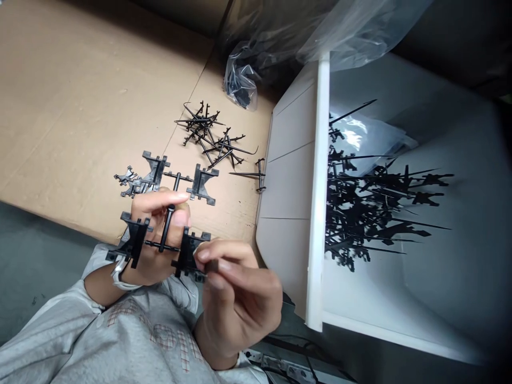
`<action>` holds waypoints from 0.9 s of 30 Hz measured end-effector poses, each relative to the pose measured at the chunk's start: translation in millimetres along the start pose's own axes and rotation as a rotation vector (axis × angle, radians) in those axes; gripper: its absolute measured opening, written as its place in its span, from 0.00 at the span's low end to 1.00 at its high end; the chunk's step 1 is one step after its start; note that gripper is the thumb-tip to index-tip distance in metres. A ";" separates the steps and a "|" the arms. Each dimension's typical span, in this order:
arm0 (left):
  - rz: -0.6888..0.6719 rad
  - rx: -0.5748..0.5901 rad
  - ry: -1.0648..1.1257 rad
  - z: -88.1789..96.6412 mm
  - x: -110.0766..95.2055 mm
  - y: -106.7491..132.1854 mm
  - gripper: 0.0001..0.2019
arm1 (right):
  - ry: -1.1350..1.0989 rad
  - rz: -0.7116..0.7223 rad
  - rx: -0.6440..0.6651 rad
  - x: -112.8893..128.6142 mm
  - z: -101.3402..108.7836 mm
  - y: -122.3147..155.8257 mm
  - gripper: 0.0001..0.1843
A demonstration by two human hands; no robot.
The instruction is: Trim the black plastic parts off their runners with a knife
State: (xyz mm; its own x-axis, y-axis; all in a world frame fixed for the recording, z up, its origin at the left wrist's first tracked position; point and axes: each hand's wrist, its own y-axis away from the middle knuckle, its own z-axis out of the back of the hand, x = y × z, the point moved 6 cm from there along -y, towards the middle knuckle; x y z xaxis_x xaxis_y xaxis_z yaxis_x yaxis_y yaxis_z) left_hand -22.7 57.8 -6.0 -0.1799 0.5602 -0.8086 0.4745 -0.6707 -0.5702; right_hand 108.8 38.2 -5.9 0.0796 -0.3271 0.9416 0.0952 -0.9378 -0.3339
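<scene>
Between my two hands is a black moulded plastic sprue (pixel 165 229) with several notched, bracket-like parts on its thin runners. My left hand (pixel 154 256) is closed round the middle runner, thumb and forefinger pinching it. My right hand (pixel 242 293) pinches the near right bracket (pixel 188 256) at its outer edge; the fingertips cover part of it. The far right bracket (pixel 204 184) and the far left bracket (pixel 155 169) stick out past my left fingers. Small black pieces (pixel 128 181) show beside the far left one, and whether they are joined to it I cannot tell.
On the cardboard-covered table (pixel 80 106) lies a pile of bare black runners (pixel 212 133), with a single runner (pixel 260 175) near the bin. A clear bag (pixel 240 80) of dark pieces sits behind. At right, a white bin (pixel 318 213) holds many black sprues (pixel 372 208) and a plastic bag (pixel 368 136).
</scene>
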 end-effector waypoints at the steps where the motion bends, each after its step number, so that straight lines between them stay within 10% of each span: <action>1: -0.015 0.004 -0.021 1.0 0.2 0.7 0.09 | -0.068 0.012 -0.052 0.2 4.2 -2.0 0.12; 11: -0.082 0.170 0.054 -6.9 -1.8 2.1 0.12 | -0.202 -0.243 -0.117 -11.5 15.9 -30.7 0.01; 19: 0.038 0.210 -0.079 -7.5 6.7 16.6 0.13 | 0.610 -0.184 -0.086 -35.4 46.3 -41.2 0.06; 27: -0.031 0.219 -0.142 -0.3 9.8 10.7 0.14 | 0.643 -0.216 -0.034 -39.4 40.3 -37.7 0.13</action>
State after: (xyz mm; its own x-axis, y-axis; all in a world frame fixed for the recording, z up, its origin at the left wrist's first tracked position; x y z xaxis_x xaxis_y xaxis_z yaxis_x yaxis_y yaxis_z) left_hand -19.1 56.2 -19.9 -0.3181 0.5184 -0.7938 0.2716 -0.7523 -0.6002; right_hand 142.1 91.1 -32.1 -0.5446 -0.1261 0.8292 0.0106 -0.9896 -0.1436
